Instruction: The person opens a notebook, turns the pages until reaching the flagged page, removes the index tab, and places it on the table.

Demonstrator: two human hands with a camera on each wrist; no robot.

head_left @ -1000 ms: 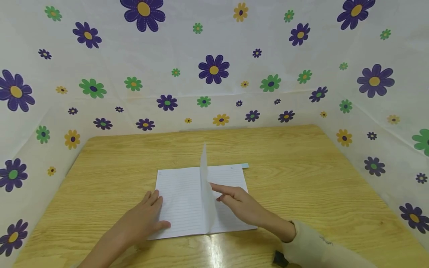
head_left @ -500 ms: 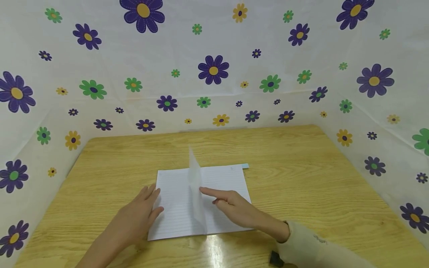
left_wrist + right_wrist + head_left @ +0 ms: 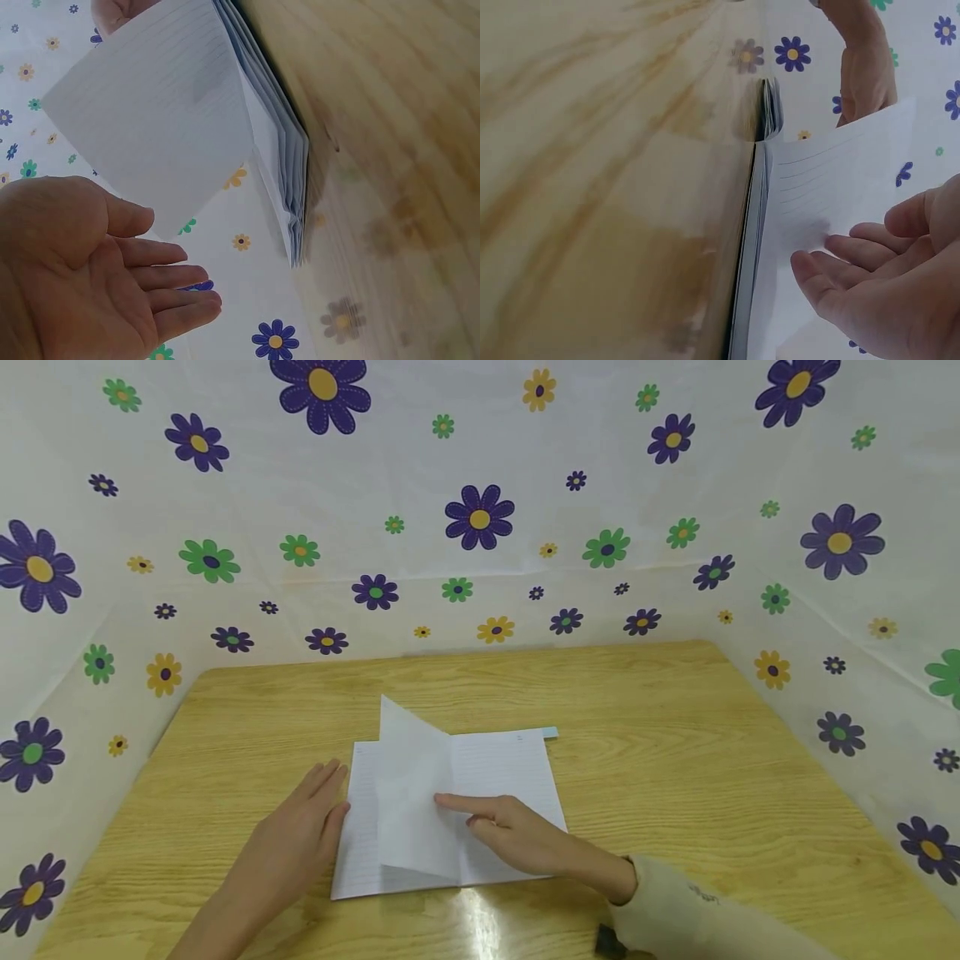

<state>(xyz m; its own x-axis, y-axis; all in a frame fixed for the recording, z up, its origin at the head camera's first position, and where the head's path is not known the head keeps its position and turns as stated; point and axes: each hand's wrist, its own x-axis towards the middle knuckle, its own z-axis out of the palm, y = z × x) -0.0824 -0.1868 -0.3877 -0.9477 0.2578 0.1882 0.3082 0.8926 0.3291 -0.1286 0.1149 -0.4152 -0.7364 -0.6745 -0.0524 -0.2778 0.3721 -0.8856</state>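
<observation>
An open lined notebook (image 3: 510,768) lies on the table with one loose-standing page (image 3: 412,802) tilted over its left half. My right hand (image 3: 517,835) has its index finger stretched out, the tip against that page near the spine. In the right wrist view, the fingers of this hand (image 3: 885,277) are loosely bent beside the page (image 3: 840,172). My left hand (image 3: 292,839) is at the notebook's left edge, fingers extended and holding nothing. The left wrist view shows its palm and relaxed fingers (image 3: 176,289), below the raised page (image 3: 150,112).
The wooden table (image 3: 675,735) extends around the notebook on all sides. A light blue tab (image 3: 550,732) sticks out at the notebook's top right corner. White cloth (image 3: 420,468) with printed flowers hangs behind and at both sides. A small black object (image 3: 609,941) shows by the right sleeve (image 3: 697,902).
The page has swung from upright at the spine over to the left, the right index finger moving left with it. My left hand has drawn back from the left page to the notebook's edge.
</observation>
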